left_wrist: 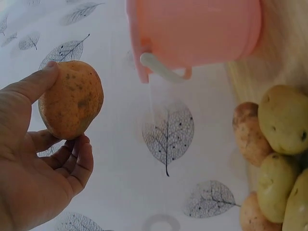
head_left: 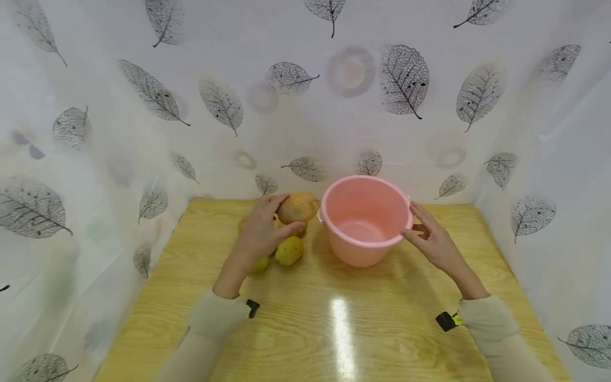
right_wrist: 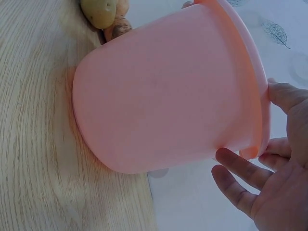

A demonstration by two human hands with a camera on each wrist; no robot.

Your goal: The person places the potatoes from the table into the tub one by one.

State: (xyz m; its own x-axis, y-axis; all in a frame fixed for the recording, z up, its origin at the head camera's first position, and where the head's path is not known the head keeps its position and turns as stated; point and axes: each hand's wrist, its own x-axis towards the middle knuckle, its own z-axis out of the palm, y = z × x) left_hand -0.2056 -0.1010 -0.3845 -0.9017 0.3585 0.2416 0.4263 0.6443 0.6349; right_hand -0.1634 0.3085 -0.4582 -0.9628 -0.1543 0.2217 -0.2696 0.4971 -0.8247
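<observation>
My left hand (head_left: 260,228) holds a brownish-orange potato (left_wrist: 72,100) between thumb and fingers, raised above the table to the left of the pink bucket (head_left: 358,253). The bucket stands upright, and no contents show inside it in the head view. At its right side, my right hand (right_wrist: 281,178) holds the rim with thumb and index finger, while two other fingers spread beside the wall. Below the left hand lie several more potatoes, among them a yellow-green one (head_left: 289,251) and a brown one (left_wrist: 251,132). The left hand partly hides this group in the head view.
The wooden table (head_left: 296,329) reaches back to a white curtain (head_left: 305,127) printed with grey leaves, which also hangs along both sides. A white bucket handle (left_wrist: 161,68) hangs on the side toward the potatoes.
</observation>
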